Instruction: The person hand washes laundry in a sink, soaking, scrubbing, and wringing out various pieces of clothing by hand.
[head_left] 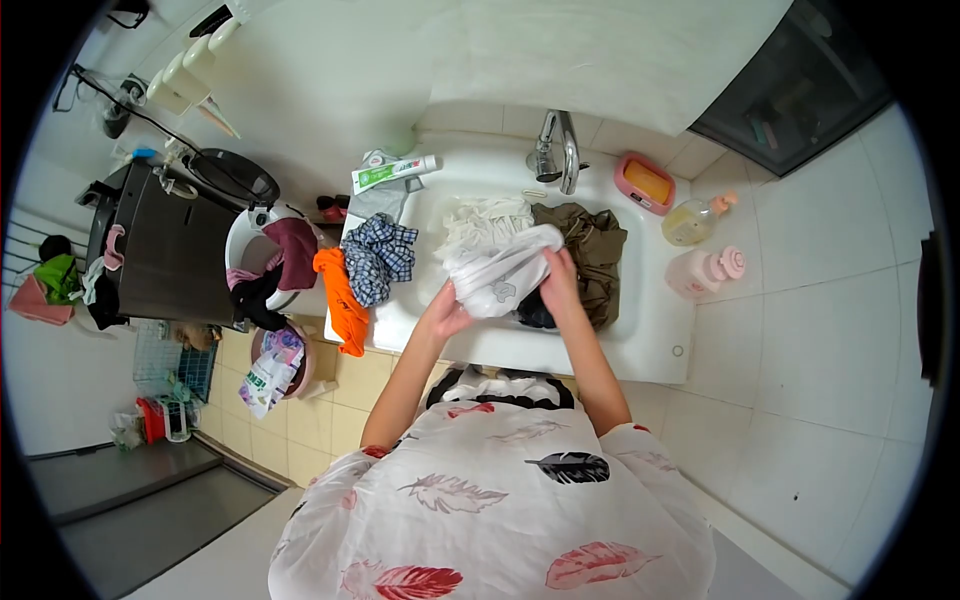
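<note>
Held white cloth over sink, near brown garment, clamped at opposite ends by fingers of left hand and right hand. Looked soft, limp, probably light, heavier if soaked. Seemed best gripped by bunched ends.

Dark cloth partly hidden behind white garment.

Bright, even, slightly cool indoor light across room. Highlights on chrome faucet, soft shading inside white sink. White cloth pale, folds readable. Centre fairly sharp, outer areas softer. Strong fisheye: wall tiles bowed, black rounded border, bluish fringe.
</note>
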